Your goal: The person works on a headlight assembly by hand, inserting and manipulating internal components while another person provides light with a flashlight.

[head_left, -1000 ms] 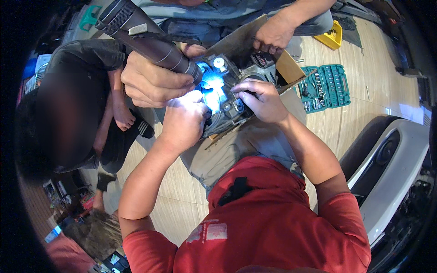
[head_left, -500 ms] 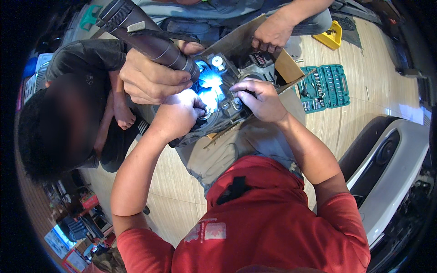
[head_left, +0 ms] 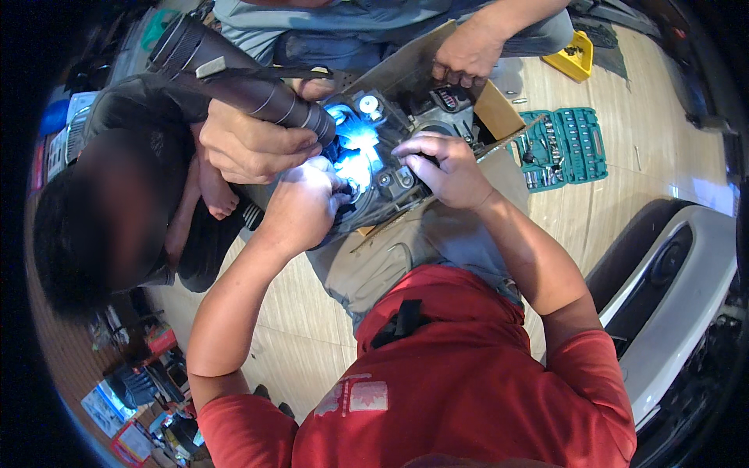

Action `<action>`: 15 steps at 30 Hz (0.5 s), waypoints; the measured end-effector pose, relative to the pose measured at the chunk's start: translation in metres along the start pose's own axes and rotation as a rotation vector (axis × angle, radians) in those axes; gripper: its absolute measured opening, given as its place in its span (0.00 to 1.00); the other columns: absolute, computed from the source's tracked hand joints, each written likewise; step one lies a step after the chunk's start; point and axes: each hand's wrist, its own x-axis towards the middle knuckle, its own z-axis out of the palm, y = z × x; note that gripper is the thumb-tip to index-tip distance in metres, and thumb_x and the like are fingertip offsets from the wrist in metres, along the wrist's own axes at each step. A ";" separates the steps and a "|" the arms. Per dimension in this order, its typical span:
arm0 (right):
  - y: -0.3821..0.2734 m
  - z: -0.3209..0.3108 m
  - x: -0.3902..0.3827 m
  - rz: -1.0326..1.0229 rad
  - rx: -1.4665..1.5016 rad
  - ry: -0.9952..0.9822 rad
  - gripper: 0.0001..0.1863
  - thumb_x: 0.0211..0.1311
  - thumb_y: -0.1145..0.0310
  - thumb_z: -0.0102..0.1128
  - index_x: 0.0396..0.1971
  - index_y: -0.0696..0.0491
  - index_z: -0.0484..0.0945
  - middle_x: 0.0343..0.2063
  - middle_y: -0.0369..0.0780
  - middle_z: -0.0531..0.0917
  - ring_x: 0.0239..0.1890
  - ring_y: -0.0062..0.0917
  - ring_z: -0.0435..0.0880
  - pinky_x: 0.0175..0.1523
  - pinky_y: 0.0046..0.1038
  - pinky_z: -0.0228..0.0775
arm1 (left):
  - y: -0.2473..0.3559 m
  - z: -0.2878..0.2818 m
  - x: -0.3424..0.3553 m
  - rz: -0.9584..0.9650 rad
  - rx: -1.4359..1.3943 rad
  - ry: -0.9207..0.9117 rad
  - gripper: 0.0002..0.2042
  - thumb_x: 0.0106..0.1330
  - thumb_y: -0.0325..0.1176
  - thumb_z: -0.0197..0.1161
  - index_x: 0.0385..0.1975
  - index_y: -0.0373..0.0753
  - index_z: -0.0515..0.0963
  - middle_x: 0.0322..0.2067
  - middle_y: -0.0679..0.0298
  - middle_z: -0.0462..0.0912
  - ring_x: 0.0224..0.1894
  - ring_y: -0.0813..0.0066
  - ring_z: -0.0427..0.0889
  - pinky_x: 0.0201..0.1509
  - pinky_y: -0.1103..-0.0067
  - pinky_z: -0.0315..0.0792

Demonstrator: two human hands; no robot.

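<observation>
A dark mechanical housing (head_left: 386, 201) with clear and metal parts lies on a cardboard box (head_left: 499, 115) in front of me. My left hand (head_left: 303, 204) is at its left side, fingers closed and pressed into a brightly lit round recess; glare and the hand hide what they grip. At the housing's right part is my right hand (head_left: 446, 168), thumb and forefinger bent together above a small metal fitting. What lies inside its curled fingers is hidden. Another person's hand (head_left: 253, 142) holds a black flashlight (head_left: 257, 90) just above my left hand, its beam on the recess.
Across from me another person's hand (head_left: 470, 54) rests on the box edge. A person in dark clothes crouches at the left. On the floor at right are an open green socket set (head_left: 563, 148), a yellow tray (head_left: 572, 58) and a large white-and-black panel (head_left: 671, 288).
The flashlight and the hand holding it have shifted slightly left and down. My left hand has turned a little at the recess; my right hand stays almost in place.
</observation>
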 end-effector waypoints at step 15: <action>-0.003 0.000 0.001 -0.011 -0.002 -0.027 0.08 0.59 0.78 0.59 0.38 0.58 0.83 0.32 0.43 0.85 0.35 0.31 0.84 0.43 0.29 0.74 | -0.005 0.023 -0.007 -0.075 0.072 0.145 0.06 0.56 0.30 0.69 0.28 0.34 0.82 0.30 0.54 0.79 0.37 0.53 0.79 0.42 0.63 0.72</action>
